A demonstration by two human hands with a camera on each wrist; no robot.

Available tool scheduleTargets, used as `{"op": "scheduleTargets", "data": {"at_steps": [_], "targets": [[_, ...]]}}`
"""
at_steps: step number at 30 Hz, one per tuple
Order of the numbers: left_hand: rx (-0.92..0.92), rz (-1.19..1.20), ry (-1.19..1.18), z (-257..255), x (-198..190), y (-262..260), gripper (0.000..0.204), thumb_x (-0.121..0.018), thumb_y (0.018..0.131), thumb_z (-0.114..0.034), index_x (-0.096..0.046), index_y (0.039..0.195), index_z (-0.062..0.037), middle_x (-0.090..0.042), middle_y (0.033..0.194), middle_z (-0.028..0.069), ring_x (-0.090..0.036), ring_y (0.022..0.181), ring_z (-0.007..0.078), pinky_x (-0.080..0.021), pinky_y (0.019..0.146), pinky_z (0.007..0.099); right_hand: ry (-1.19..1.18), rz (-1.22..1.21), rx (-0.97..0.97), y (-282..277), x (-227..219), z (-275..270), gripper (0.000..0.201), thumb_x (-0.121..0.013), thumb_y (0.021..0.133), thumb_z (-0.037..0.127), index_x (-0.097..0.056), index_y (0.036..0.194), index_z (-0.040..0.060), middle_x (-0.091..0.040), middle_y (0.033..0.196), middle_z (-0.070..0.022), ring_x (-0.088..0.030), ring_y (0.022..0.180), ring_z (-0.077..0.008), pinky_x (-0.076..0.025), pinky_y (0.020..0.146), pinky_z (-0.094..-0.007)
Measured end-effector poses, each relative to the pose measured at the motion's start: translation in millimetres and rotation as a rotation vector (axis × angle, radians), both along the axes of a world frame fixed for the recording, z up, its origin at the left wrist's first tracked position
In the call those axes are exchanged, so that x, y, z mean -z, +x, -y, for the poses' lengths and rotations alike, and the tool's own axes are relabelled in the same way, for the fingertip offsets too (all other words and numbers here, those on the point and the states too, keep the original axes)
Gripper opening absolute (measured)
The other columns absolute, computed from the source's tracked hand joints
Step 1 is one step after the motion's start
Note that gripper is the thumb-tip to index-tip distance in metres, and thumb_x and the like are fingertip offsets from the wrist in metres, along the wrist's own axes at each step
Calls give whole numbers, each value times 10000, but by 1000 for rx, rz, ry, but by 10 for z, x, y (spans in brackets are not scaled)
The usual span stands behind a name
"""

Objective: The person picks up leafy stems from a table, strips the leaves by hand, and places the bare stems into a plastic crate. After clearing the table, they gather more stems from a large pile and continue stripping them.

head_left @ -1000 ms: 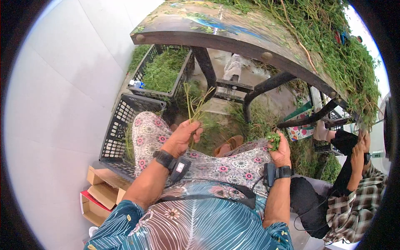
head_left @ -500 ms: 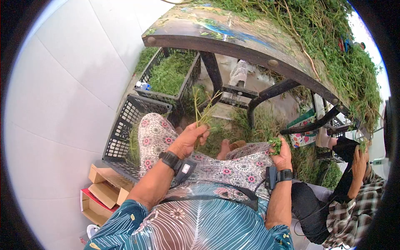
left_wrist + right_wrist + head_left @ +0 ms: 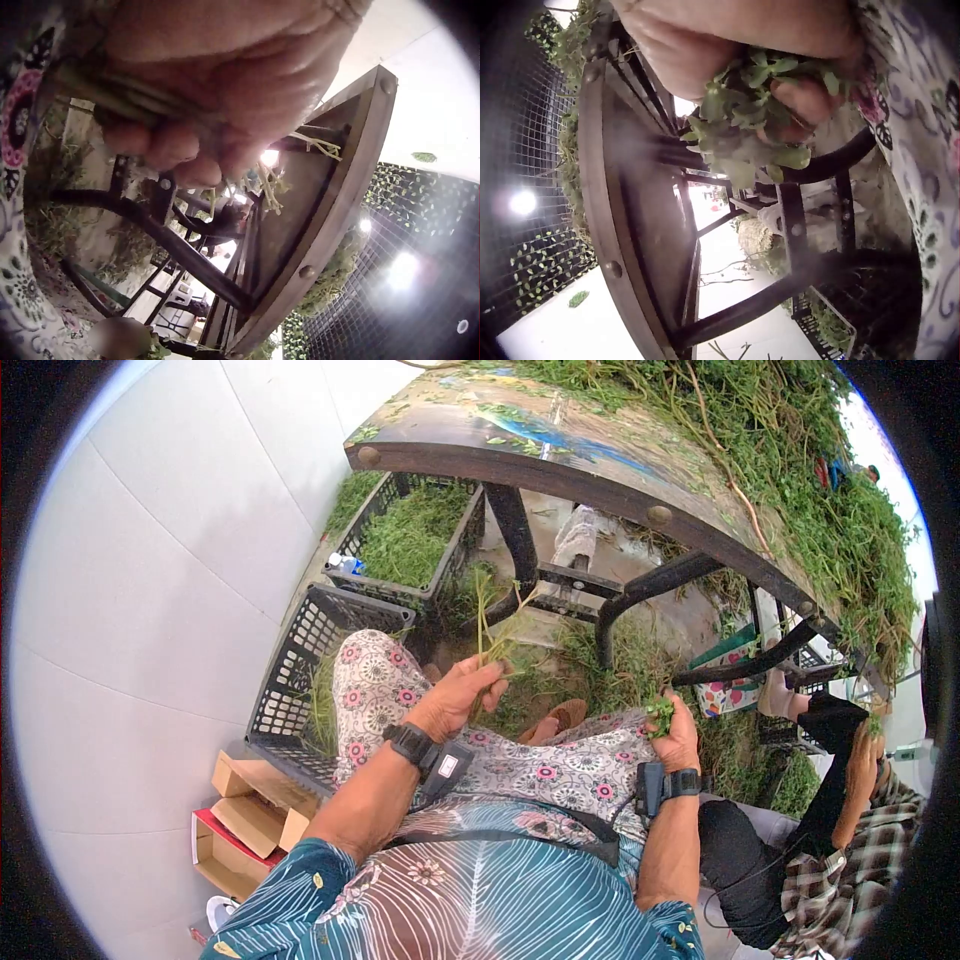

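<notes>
My left hand (image 3: 452, 702) grips a small bunch of thin, mostly bare green stems (image 3: 484, 615) above my lap, their tops pointing up and away from me. In the left wrist view the fingers (image 3: 176, 146) curl round these stems, and pale forked ends (image 3: 319, 142) stick out past the palm. Over the other knee, my right hand (image 3: 682, 735) holds a small clump of leafy green sprigs (image 3: 659, 716). Close up, the leaves (image 3: 742, 124) bulge out between thumb and curled fingers. The two hands are well apart, with the patterned trousers (image 3: 545, 765) below them.
A table (image 3: 640, 480) heaped with greens (image 3: 800, 470) stands ahead, its metal legs (image 3: 655, 582) underneath. Black crates (image 3: 290, 670) with greens sit at left, above cardboard boxes (image 3: 250, 825). Loose plants (image 3: 640, 660) litter the floor. Another person (image 3: 850, 840) sits at right.
The head view has shifted slightly, so table and crates appear farther right and lower than a second ago. Both hands keep their holds. My foot moved near the sandal; the other person's hands moved.
</notes>
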State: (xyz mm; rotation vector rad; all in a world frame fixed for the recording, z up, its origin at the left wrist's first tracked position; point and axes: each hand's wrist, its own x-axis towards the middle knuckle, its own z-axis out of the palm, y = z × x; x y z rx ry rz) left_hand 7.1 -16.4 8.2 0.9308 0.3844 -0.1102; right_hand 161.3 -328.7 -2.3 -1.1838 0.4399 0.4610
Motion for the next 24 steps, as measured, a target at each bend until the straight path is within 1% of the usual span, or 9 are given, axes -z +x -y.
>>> {"op": "scheduleTargets", "data": {"at_steps": [2,8,10,11,14,17,20,21,24], "targets": [[34,7,26,2,36,5,139,-526,888,-208,-518,939,-79,-506,662,-21,-440,520,59,-379,478,205,-62,-37,-25,-15,-70,-31,174,-552,874,211,-519,996,92,-529,802,-10,-489,620,-136,-367,456,-292],[143,38,104,12,33,-9,132,-529,880,-208,-537,920,-82,-474,651,-43,-412,551,50,-347,496,196,5,62,-250,-124,-183,-281,200,-592,826,167,-536,977,48,-553,727,-33,-579,623,-160,-394,426,-267],[138,42,133,39,-17,-8,132,-536,875,-207,-541,908,-79,-468,646,-46,-408,556,52,-345,505,194,-90,143,-333,-271,-530,-595,188,-598,821,168,-549,959,49,-552,725,-24,-572,617,-147,-406,441,-263],[136,44,148,48,-33,-5,133,-540,872,-207,-544,902,-78,-465,644,-48,-406,558,52,-344,509,194,-88,231,-394,-274,-506,-671,189,-610,815,198,-568,947,69,-542,721,0,-544,598,-107,-416,472,-242],[174,35,152,51,-27,-15,130,-548,864,-205,-552,873,-75,-471,645,-46,-417,568,52,-344,514,192,-376,559,-582,-286,-643,-913,232,-606,808,226,-582,970,61,-562,770,-18,-554,675,-131,-455,586,-273],[199,38,227,44,12,-21,143,-556,854,-217,-556,839,-75,-475,643,-44,-424,565,54,-340,503,197,-546,856,-621,-404,-877,-1225,313,-609,778,193,-579,1022,-1,-626,945,-102,-591,839,-222,-441,797,-302],[252,64,226,40,13,-26,144,-546,851,-190,-577,916,-65,-469,643,-50,-402,540,55,-315,484,195,-590,930,-743,-455,-894,-1433,314,-606,770,204,-581,1008,1,-624,936,-142,-590,855,-233,-444,791,-314],[266,70,245,39,14,-27,145,-542,854,-193,-575,915,-66,-460,640,-53,-395,537,53,-307,479,194,-615,1053,-727,-444,-789,-1480,296,-604,763,199,-589,975,-7,-624,902,-163,-598,843,-236,-449,776,-318],[302,64,218,58,-21,-27,148,-531,864,-202,-568,922,-72,-431,628,-63,-371,529,45,-283,465,193,-588,890,-705,-391,-631,-1492,270,-615,746,184,-600,930,-13,-627,854,-161,-599,818,-248,-452,760,-325]]}}
